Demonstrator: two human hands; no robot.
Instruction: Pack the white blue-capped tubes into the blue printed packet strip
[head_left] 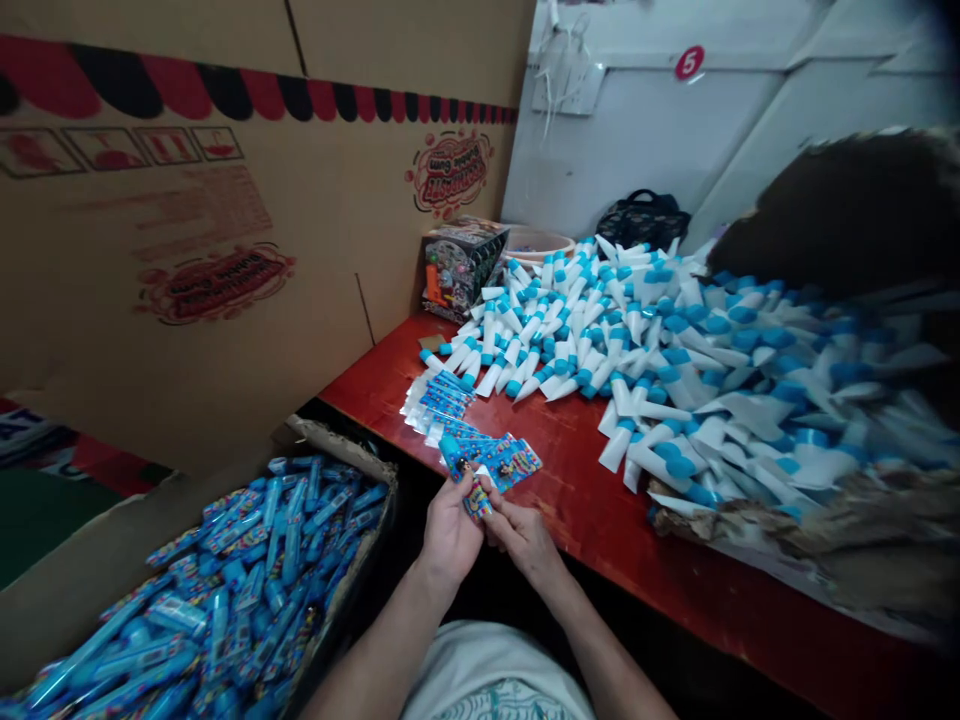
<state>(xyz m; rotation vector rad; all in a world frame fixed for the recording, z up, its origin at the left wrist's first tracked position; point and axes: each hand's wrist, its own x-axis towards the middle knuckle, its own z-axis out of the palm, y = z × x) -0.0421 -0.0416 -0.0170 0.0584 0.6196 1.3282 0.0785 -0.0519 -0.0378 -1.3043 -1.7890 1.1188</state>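
- The left hand (448, 535) and right hand (525, 535) meet just over the near edge of the red table (570, 500), fingers closed together on one small tube (478, 497) with a colourful printed label; the tube sits between the two sets of fingertips, its upper end sticking up out of the grip.
- Low at the left, an open cardboard box (330, 440) holds a heap of labelled blue tubes (240, 590), well apart from the hands.
- Just beyond the held tube, a fan of printed blue labels (499, 458) lies flat on the table, almost touching the fingertips.
- Behind that, a second small stack of labels (439, 398) lies near the table's left edge.
- Farther on, a wide pile of white tubes with blue caps (600, 330) covers the table's middle and right.
- At the far end stand a printed display carton (459, 265), a shallow bowl (536, 243) and a dark bag (643, 217).
- A big cardboard wall (225, 200) with red print rises on the left.
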